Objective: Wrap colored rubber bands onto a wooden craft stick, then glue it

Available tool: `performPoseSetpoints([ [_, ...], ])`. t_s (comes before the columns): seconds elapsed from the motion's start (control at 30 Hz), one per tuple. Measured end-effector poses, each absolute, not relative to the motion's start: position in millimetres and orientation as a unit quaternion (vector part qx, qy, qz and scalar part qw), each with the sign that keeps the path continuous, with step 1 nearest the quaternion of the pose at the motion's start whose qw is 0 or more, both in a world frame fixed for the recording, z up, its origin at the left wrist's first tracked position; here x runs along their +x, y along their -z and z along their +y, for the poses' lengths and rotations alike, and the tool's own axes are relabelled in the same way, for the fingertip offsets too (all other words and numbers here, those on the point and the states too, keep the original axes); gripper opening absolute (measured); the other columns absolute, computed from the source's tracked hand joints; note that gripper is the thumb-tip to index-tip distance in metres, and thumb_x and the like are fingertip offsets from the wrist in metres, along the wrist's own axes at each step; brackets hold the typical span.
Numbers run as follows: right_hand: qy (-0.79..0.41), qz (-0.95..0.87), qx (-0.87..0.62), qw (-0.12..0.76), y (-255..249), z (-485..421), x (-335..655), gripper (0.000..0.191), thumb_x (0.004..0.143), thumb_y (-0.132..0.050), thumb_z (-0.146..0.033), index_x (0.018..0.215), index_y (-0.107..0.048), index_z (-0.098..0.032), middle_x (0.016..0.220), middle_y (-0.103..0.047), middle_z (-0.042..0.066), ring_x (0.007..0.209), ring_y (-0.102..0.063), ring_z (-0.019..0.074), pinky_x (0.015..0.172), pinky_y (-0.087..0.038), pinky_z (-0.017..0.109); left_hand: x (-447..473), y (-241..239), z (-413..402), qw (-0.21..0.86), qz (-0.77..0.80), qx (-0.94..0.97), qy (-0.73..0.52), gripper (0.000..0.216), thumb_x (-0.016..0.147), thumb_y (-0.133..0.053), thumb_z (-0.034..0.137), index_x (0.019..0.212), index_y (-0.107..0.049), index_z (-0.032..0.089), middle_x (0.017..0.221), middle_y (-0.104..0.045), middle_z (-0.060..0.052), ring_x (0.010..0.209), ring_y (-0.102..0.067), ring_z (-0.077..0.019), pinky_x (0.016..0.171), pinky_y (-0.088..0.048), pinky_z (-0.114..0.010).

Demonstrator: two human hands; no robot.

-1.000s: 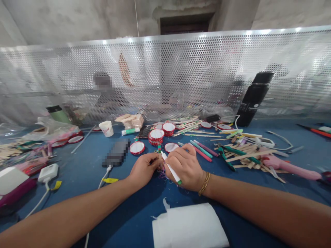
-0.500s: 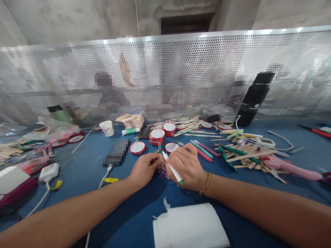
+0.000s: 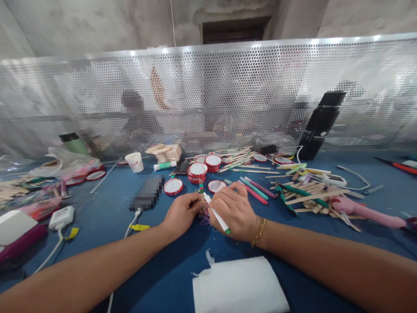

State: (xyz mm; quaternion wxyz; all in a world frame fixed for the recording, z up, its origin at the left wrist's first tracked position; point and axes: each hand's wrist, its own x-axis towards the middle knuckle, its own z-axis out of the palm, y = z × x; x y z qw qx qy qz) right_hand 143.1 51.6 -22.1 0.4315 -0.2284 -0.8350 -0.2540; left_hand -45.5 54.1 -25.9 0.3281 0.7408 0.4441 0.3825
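Observation:
Between the fingers of my left hand (image 3: 184, 214) is a narrow wooden craft stick (image 3: 201, 187), upright, its top banded in green and red. My right hand (image 3: 233, 211) is closed round a white marker (image 3: 220, 221) with a green end, and the marker's other end meets the stick. Purple thread (image 3: 205, 221) lies on the table under my fingers. Just beyond my hands are round red-rimmed white discs (image 3: 173, 186), some stacked. To the right of them lie several coloured markers (image 3: 257, 190).
A folded white cloth (image 3: 241, 284) lies in front of me. Left are a phone (image 3: 147, 193) on a cable and a paper cup (image 3: 134, 162). Right are wooden sticks with green-handled pliers (image 3: 306, 194), a pink glue gun (image 3: 368, 211) and a black bottle (image 3: 321, 126). A perforated metal screen (image 3: 228, 87) stands behind.
The marker tip has shifted very slightly along the stick, with a small movement of my right hand. My left hand keeps its place.

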Motion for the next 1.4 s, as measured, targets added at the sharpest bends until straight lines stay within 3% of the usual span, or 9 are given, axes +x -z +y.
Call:
performPoseSetpoints([
  [1.1,0.242,-0.851,-0.212,0.415,25.7,53.7,141.9,0.013,0.086,-0.053,-0.018,0.074,-0.053,-0.019,0.069,-0.059,-0.001,0.072,-0.053,0.0150,0.083,-0.031,0.038,-47.7,32.0,57.5,0.312,0.454,0.740,-0.386,0.023,0.088,-0.054,0.024,0.066,-0.057,0.018,0.062,-0.055,0.004,0.062,-0.050,-0.0122,0.058,-0.038,-0.022],
  [1.4,0.273,-0.834,-0.229,0.422,23.2,52.5,142.8,0.015,0.083,-0.053,-0.017,0.069,-0.049,-0.019,0.065,-0.053,-0.002,0.069,-0.045,0.0152,0.081,-0.030,0.038,-45.9,28.6,56.0,0.329,0.448,0.736,-0.386,0.021,0.088,-0.053,0.023,0.069,-0.060,0.018,0.064,-0.057,0.003,0.062,-0.052,-0.0128,0.060,-0.041,-0.023],
])
